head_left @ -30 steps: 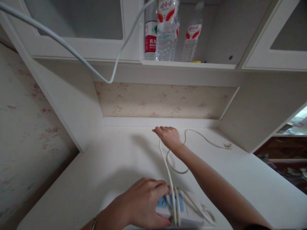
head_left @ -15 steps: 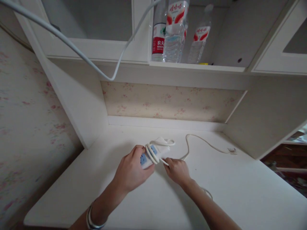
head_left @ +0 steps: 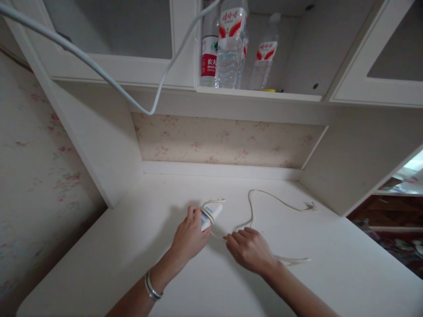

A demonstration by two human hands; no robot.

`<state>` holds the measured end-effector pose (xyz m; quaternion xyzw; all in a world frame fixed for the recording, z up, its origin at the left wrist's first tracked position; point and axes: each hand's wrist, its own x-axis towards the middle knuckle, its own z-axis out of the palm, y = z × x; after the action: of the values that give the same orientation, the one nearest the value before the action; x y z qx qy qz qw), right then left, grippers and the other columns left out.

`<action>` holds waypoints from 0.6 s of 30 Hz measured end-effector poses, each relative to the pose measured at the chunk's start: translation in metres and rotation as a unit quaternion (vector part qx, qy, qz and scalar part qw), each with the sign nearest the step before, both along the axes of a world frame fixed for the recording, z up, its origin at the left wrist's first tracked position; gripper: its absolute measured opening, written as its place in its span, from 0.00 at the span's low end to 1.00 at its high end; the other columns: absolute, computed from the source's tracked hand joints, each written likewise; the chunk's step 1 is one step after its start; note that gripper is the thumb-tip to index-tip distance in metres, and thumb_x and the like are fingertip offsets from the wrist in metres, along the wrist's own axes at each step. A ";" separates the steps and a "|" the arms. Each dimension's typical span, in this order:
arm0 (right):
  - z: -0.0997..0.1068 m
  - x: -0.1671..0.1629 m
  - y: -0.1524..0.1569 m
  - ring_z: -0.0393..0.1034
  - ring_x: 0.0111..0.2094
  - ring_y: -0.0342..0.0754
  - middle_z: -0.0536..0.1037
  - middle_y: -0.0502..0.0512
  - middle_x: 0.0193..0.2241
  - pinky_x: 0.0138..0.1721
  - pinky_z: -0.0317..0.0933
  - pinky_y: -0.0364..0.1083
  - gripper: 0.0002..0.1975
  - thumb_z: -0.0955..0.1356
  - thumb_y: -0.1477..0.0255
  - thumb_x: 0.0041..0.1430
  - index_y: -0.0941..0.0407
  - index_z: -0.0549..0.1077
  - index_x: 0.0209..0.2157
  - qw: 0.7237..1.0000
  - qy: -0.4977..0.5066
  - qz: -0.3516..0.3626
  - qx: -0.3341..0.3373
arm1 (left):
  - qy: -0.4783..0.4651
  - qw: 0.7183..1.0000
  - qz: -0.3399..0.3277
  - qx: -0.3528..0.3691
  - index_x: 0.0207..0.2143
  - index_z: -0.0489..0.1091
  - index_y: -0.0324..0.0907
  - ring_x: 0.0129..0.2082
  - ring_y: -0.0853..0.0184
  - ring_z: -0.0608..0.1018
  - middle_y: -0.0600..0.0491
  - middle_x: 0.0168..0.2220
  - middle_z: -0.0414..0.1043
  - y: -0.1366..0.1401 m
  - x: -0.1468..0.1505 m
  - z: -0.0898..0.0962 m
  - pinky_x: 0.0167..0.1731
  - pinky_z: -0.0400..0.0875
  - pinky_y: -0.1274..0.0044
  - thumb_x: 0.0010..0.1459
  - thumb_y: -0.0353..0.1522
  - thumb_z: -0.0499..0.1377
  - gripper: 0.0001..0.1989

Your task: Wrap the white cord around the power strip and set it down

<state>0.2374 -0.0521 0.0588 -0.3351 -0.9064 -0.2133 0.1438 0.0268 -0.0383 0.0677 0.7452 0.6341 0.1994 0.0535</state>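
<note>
My left hand [head_left: 191, 231] is closed around the near end of a white power strip [head_left: 215, 210] with blue socket faces, held above the white desk. Several turns of white cord [head_left: 207, 214] wrap around the strip's middle. From there the cord runs down to my right hand [head_left: 249, 248], whose fingers are closed on it. Past that hand, more cord [head_left: 251, 207] lies on the desk and ends at a plug [head_left: 309, 206] near the right side panel. Another length of cord [head_left: 297, 260] sticks out beside my right wrist.
The white desk [head_left: 158, 273] has side panels and a low back ledge [head_left: 218, 169]. Overhead, a shelf [head_left: 257, 93] holds several plastic bottles [head_left: 229, 53]. A thick white cable [head_left: 109, 79] hangs across the upper left in front of the cabinet.
My right hand has drawn the cord away from the strip, toward me and slightly right. The power strip has turned in my left hand and shows less of its sockets. The view has shifted slightly.
</note>
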 end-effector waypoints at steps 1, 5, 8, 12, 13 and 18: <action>0.005 0.004 0.002 0.64 0.24 0.42 0.73 0.49 0.23 0.28 0.43 0.47 0.08 0.62 0.76 0.63 0.56 0.68 0.30 1.000 -0.002 0.002 0.009 | -0.002 1.000 -0.015 -0.009 0.43 0.57 0.43 0.39 0.64 0.76 0.48 0.48 0.60 -0.001 -0.002 0.001 0.36 0.69 0.75 0.58 0.34 0.55 0.12; 0.023 0.012 0.007 0.63 0.24 0.42 0.72 0.49 0.23 0.28 0.43 0.48 0.08 0.62 0.76 0.63 0.56 0.68 0.30 0.999 -0.012 0.017 0.030 | 0.017 0.995 -0.085 -0.042 0.42 0.58 0.44 0.40 0.64 0.75 0.49 0.48 0.60 -0.007 -0.006 0.005 0.37 0.69 0.75 0.52 0.28 0.57 0.15; 0.034 0.008 0.008 0.62 0.24 0.42 0.71 0.50 0.22 0.28 0.43 0.48 0.09 0.61 0.78 0.63 0.56 0.68 0.29 0.997 -0.034 0.052 0.038 | 0.047 0.994 -0.089 -0.051 0.43 0.59 0.44 0.42 0.63 0.75 0.49 0.49 0.61 -0.012 0.000 0.005 0.39 0.69 0.74 0.52 0.27 0.55 0.15; 0.050 0.001 0.015 0.62 0.25 0.43 0.72 0.51 0.24 0.29 0.44 0.48 0.10 0.59 0.78 0.64 0.57 0.69 0.32 0.995 -0.043 0.065 0.055 | 0.055 0.986 -0.138 -0.071 0.45 0.60 0.45 0.41 0.62 0.75 0.49 0.50 0.61 -0.023 0.009 0.005 0.42 0.70 0.72 0.51 0.28 0.56 0.17; 0.054 0.000 0.018 0.62 0.25 0.43 0.72 0.51 0.24 0.29 0.44 0.48 0.10 0.59 0.78 0.65 0.57 0.70 0.34 0.995 -0.041 0.064 0.063 | 0.053 0.982 -0.163 -0.078 0.45 0.61 0.45 0.41 0.62 0.75 0.50 0.50 0.61 -0.027 0.011 0.007 0.43 0.70 0.71 0.50 0.28 0.57 0.18; 0.062 -0.008 0.043 0.62 0.25 0.43 0.71 0.49 0.21 0.29 0.43 0.47 0.14 0.57 0.72 0.68 0.55 0.71 0.32 0.996 -0.002 0.056 0.068 | 0.037 0.940 -0.317 -0.118 0.43 0.64 0.46 0.41 0.61 0.74 0.52 0.48 0.64 -0.050 0.016 0.028 0.43 0.71 0.72 0.47 0.32 0.61 0.18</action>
<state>0.2295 -0.0087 0.1211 -0.2731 -0.9074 -0.2664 0.1761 0.0423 -0.0884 0.0957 0.9029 0.3853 0.0683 0.1779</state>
